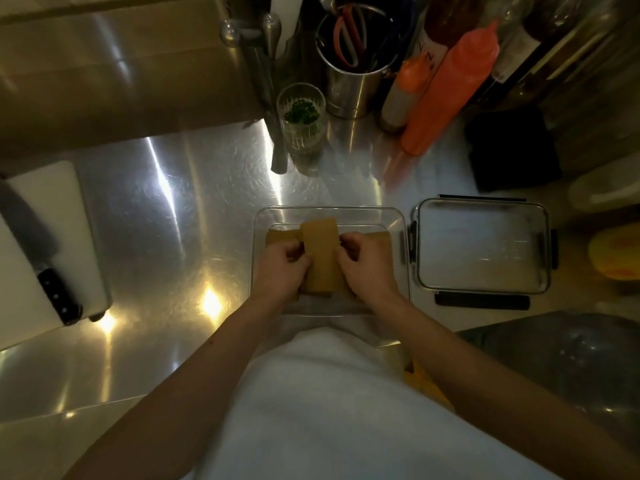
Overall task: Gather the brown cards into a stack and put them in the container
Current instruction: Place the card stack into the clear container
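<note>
A stack of brown cards (320, 252) stands lengthwise inside the clear plastic container (398, 220) on the steel counter. My left hand (282, 268) grips the stack's left side and my right hand (367, 265) grips its right side. More brown cards (278, 235) lie flat in the container under and beside the stack, showing at the left and the right (379, 237). My fingers hide the lower edges of the stack.
The container's clear lid (483, 245) with black clips lies just to the right. A white cutting board (45, 216) with a knife (38, 251) sits at the left. A glass of herbs (301, 119), a metal utensil pot (353, 64) and orange squeeze bottles (450, 88) stand behind.
</note>
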